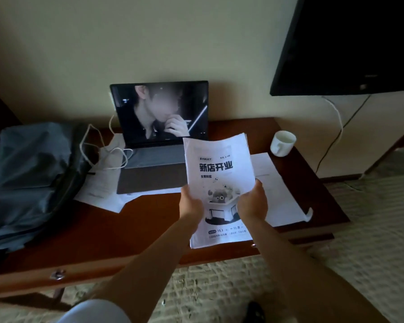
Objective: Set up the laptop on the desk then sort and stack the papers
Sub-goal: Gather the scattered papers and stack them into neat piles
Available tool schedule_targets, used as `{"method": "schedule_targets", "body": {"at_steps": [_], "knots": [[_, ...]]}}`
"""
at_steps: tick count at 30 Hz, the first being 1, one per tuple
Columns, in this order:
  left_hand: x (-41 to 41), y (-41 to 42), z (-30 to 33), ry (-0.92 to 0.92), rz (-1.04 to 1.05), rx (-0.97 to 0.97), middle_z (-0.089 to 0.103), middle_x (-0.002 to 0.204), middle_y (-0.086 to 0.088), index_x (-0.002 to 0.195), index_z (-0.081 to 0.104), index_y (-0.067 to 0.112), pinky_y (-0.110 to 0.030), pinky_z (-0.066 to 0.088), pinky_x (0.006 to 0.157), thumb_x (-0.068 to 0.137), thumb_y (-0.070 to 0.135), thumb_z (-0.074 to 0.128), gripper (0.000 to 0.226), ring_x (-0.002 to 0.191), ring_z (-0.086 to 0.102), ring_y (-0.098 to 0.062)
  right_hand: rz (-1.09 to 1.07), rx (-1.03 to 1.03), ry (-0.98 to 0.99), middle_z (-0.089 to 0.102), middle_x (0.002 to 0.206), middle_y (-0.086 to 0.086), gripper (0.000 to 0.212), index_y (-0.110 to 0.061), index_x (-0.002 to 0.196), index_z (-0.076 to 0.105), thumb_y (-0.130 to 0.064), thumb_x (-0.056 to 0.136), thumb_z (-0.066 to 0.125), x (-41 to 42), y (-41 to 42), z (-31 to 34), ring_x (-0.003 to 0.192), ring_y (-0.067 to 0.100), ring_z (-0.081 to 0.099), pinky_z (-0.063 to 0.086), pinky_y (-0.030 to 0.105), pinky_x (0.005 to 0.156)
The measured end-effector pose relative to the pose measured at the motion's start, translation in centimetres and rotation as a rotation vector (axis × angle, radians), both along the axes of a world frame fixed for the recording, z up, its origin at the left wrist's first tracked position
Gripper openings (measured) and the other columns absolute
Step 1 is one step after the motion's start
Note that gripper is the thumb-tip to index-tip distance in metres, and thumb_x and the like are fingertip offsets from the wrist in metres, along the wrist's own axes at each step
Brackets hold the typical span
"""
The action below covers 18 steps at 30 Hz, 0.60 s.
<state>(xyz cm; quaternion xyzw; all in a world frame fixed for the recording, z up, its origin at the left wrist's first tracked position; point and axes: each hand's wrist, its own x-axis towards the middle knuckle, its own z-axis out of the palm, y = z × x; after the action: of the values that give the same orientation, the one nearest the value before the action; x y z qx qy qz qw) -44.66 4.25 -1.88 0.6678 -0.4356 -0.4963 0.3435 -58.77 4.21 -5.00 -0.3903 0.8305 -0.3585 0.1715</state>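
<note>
Papers [219,173] in both hands, above desk [126,229]

The flyer [219,173] reads "FRUIT" near its top, then bold "新店开业" as the headline; lower down stand the dates "11.1" and "11.9". Its smaller print is illegible.
</note>
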Motion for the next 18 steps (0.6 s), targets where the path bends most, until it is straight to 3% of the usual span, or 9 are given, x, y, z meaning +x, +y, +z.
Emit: {"method": "schedule_targets", "body": {"at_steps": [3, 8, 15, 18], "knots": [[-5.6, -1.2, -0.3, -0.024, 0.031, 0.024, 0.055, 0.123, -0.008, 0.135, 0.038, 0.014, -0.035, 0.05, 0.085, 0.087, -0.013, 0.032, 0.056, 0.106, 0.053, -0.023, 0.017, 0.061, -0.032, 0.057, 0.127, 0.014, 0.042, -0.008, 0.132, 0.043, -0.005, 0.09, 0.048, -5.9, -1.2, -0.3, 0.115, 0.034, 0.056, 0.053, 0.044, 0.087], [-12.2, -3.6, -1.6, -0.043, 0.076, 0.081, 0.057, 0.116, -0.007, 0.132, 0.042, 0.013, -0.032, 0.052, 0.077, 0.086, -0.013, 0.032, 0.054, 0.102, 0.056, -0.024, 0.09, 0.121, -0.072, 0.055, 0.131, 0.014, 0.046, -0.007, 0.135, 0.043, -0.004, 0.089, 0.048, -13.5, -3.7, -1.2, 0.121, 0.035, 0.053, 0.049, 0.045, 0.095], [-16.5, -5.6, -5.2, -0.171, 0.122, 0.166, 0.059, 0.112, -0.008, 0.127, 0.048, 0.01, -0.031, 0.052, 0.073, 0.089, -0.008, 0.04, 0.043, 0.098, 0.059, -0.025, 0.191, 0.225, -0.057, 0.054, 0.127, 0.015, 0.044, -0.007, 0.132, 0.046, -0.007, 0.089, 0.056, -18.2, -5.7, -4.7, 0.118, 0.032, 0.054, 0.052, 0.037, 0.091], [-16.8, -5.8, -6.4, -0.265, 0.127, 0.231, 0.061, 0.115, -0.011, 0.122, 0.051, 0.008, -0.036, 0.055, 0.08, 0.089, -0.006, 0.045, 0.036, 0.099, 0.061, -0.027, 0.198, 0.366, 0.002, 0.051, 0.126, 0.016, 0.042, -0.005, 0.127, 0.05, -0.01, 0.086, 0.058, -19.1, -6.0, -5.5, 0.117, 0.032, 0.051, 0.05, 0.037, 0.092]]}}
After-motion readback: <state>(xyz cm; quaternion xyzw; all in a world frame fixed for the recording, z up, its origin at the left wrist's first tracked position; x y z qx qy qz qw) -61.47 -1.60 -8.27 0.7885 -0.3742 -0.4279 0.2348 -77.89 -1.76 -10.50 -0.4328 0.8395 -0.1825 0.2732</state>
